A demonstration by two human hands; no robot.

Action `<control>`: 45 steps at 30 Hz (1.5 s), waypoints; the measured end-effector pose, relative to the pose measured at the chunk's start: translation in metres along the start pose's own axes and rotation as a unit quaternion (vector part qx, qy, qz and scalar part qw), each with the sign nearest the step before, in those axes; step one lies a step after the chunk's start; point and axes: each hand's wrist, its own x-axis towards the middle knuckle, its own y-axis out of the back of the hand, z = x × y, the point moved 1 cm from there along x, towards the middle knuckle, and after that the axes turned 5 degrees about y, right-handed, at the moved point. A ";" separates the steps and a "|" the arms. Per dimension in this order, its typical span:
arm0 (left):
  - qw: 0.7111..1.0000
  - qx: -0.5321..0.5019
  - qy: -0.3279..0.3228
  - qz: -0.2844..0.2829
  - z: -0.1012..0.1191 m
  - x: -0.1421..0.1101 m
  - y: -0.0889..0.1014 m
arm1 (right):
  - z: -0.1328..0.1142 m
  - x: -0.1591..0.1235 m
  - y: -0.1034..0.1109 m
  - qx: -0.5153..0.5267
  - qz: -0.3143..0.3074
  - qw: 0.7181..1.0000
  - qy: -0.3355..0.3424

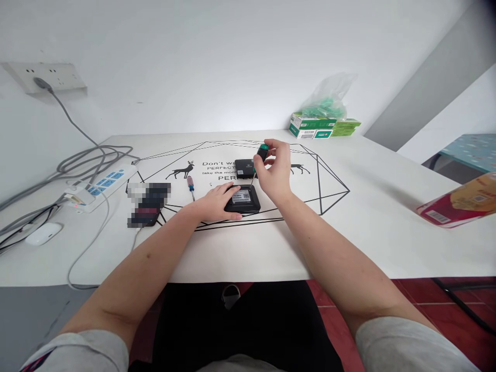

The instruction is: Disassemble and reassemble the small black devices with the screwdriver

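My right hand point(276, 168) grips the green-and-black handle of a screwdriver point(263, 152), held upright. Its shaft points down to the upper right edge of a black square electronic case point(251, 209), where the tip seems to touch. A white label point(242, 196) is on the case's recessed face. My left hand point(219, 202) holds this case from the left, fingers over the top edge and thumb along the near edge. Just behind it lies a second black piece point(244, 168) with a small white sticker, partly hidden by my right hand. A smaller screwdriver point(190, 185) lies left of my left hand.
On the left are a phone point(149, 204) with a pixelated screen, a power strip point(104, 186), grey cables point(93, 155) and a white earbud case point(44, 233). Green-and-white boxes point(313, 126) under a plastic bag point(329, 98) stand at the back right. A red-and-yellow package point(461, 204) is far right.
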 end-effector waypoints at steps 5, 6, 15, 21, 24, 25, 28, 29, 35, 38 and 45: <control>0.997 -0.029 -0.014 0.066 0.000 0.005 -0.002 | 0.000 -0.001 0.000 0.045 0.022 0.998 -0.046; 0.994 -0.033 -0.020 0.099 0.000 0.006 -0.002 | 0.000 -0.002 -0.001 0.055 0.021 0.997 -0.056; 0.966 -0.005 -0.025 0.259 -0.003 0.012 0.005 | -0.003 -0.008 -0.007 0.077 0.003 0.995 -0.068; 0.960 0.043 0.074 0.266 -0.013 0.014 0.010 | 0.002 -0.006 -0.006 0.072 0.014 0.995 -0.071; 0.950 0.066 0.144 0.271 -0.025 0.016 0.012 | 0.002 -0.005 -0.005 0.060 0.007 0.996 -0.067; 0.947 0.069 0.160 0.271 -0.029 0.017 0.012 | 0.002 -0.005 -0.005 0.057 0.006 0.996 -0.066; 0.940 0.074 0.191 0.274 -0.040 0.017 0.013 | 0.001 -0.005 -0.004 0.053 0.003 0.996 -0.065; 0.937 0.075 0.200 0.277 -0.043 0.016 0.014 | 0.001 -0.004 -0.004 0.053 0.001 0.996 -0.065; 0.904 0.091 0.300 0.292 -0.048 0.006 0.026 | 0.005 0.008 0.006 0.008 -0.005 0.996 -0.084; 0.878 0.079 0.395 0.259 -0.049 0.003 0.032 | 0.013 0.018 0.015 -0.067 -0.058 0.990 -0.111; 0.883 0.004 0.402 0.240 -0.064 0.006 0.031 | 0.044 0.022 0.028 -0.227 -0.230 0.910 -0.261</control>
